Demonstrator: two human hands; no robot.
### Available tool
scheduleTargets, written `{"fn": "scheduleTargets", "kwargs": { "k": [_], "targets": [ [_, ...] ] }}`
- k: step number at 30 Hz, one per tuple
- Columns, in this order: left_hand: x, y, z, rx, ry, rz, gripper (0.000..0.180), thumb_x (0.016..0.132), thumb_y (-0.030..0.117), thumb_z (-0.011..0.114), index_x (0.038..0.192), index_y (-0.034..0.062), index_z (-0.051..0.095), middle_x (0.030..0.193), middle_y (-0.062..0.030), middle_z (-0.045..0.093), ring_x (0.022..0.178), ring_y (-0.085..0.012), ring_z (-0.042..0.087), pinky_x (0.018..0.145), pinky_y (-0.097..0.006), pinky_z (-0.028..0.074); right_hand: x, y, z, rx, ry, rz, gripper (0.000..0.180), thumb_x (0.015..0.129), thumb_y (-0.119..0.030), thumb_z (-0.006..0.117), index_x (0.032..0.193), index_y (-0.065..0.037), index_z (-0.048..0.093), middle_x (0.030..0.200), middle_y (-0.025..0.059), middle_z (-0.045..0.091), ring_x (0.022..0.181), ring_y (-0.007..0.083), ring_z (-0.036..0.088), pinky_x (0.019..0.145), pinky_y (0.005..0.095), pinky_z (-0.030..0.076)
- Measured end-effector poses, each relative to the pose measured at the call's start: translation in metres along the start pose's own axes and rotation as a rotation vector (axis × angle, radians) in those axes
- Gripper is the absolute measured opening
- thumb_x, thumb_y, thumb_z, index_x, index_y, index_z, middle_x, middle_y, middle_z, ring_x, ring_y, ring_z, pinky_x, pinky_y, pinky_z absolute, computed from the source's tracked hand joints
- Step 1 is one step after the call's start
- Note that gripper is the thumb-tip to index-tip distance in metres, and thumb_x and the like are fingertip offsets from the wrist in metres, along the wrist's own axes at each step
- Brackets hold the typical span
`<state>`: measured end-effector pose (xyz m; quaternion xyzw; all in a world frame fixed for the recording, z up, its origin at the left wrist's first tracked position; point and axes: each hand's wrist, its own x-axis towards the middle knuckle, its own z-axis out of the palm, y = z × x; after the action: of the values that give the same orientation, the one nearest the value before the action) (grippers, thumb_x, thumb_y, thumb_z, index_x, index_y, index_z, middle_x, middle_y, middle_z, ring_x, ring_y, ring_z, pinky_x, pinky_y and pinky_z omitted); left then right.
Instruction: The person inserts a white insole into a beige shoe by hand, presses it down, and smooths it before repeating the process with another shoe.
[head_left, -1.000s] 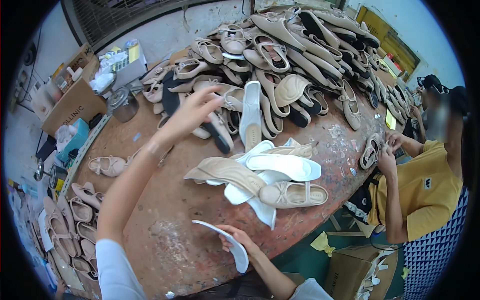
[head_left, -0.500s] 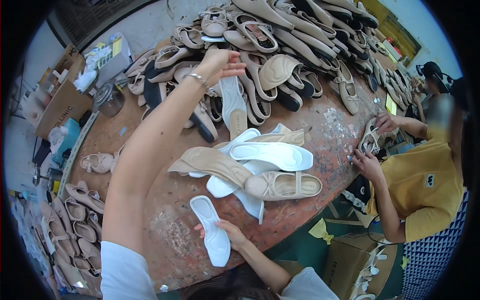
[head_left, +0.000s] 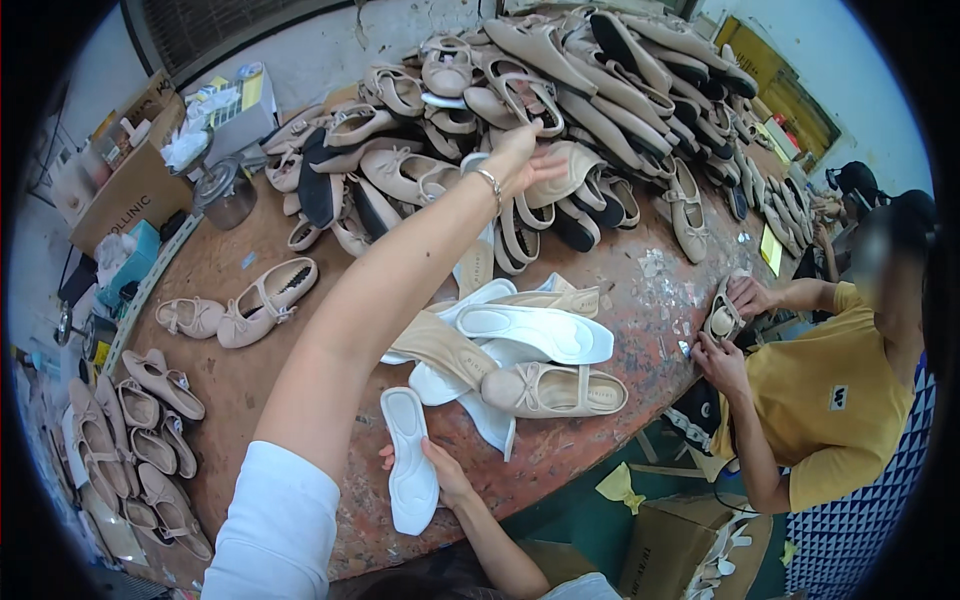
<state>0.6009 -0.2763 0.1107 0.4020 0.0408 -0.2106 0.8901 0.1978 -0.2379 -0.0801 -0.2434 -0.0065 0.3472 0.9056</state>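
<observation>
My left hand (head_left: 530, 165) reaches far forward to the heap of beige shoes (head_left: 590, 60). Its fingers are stretched out over a tan insole (head_left: 572, 172), and its fingertips are close to a beige strap shoe (head_left: 532, 98); I cannot tell whether they touch. Close to me, my right hand (head_left: 447, 475) holds a white insole (head_left: 410, 465) upright by its edge. Between the hands lies a loose stack of white insoles (head_left: 540, 332) and tan insoles (head_left: 440, 345). A beige bow shoe (head_left: 555, 390) rests against the stack's near side, toe to the left.
Beige shoes (head_left: 265, 300) lie left on the worn table (head_left: 330, 480), with more at its left edge. A metal pot (head_left: 225, 195) and a cardboard box (head_left: 130, 195) stand back left. At right, a person in yellow (head_left: 830, 390) handles a shoe (head_left: 722, 310). A box (head_left: 670, 545) stands below.
My left hand has moved right along the heap, from the white insole there toward the strap shoe. My right hand still holds its insole. The whole view has shifted slightly.
</observation>
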Motion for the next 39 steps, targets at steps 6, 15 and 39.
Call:
{"fn": "scheduleTargets", "kwargs": {
  "k": [6, 15, 39],
  "targets": [
    [0.012, 0.008, -0.009, 0.068, 0.048, 0.16, 0.026, 0.097, 0.013, 0.045, 0.114, -0.0069, 0.05, 0.102, -0.0194, 0.057, 0.082, -0.0293, 0.064, 0.077, -0.049, 0.062, -0.003, 0.005, -0.005, 0.06, 0.033, 0.055, 0.061, 0.103, -0.046, 0.04, 0.136, 0.005, 0.044, 0.122, 0.0163, 0.061, 0.106, 0.023, 0.063, 0.089, 0.0364, 0.054],
    [-0.254, 0.076, -0.09, 0.397, 0.159, -0.139, 0.038, 0.102, 0.024, 0.043, 0.125, -0.0044, 0.053, 0.088, -0.0079, 0.06, 0.068, -0.0115, 0.056, 0.06, -0.028, 0.059, -0.007, 0.006, 0.006, -0.095, 0.06, -0.023, 0.069, 0.1, -0.059, 0.039, 0.123, 0.004, 0.056, 0.108, 0.0119, 0.067, 0.092, 0.0179, 0.067, 0.08, 0.0327, 0.056],
    [-0.647, -0.157, -0.28, 0.886, 1.323, 0.281, 0.067, 0.076, 0.012, 0.08, 0.136, 0.0002, 0.052, 0.113, -0.0138, 0.049, 0.072, -0.0139, 0.059, 0.063, -0.026, 0.055, -0.02, 0.042, 0.145, -2.045, -0.268, -0.406, 0.034, 0.068, -0.005, 0.077, 0.101, -0.009, 0.075, 0.114, 0.0044, 0.069, 0.101, 0.0255, 0.058, 0.089, 0.0403, 0.043]
  ]
}}
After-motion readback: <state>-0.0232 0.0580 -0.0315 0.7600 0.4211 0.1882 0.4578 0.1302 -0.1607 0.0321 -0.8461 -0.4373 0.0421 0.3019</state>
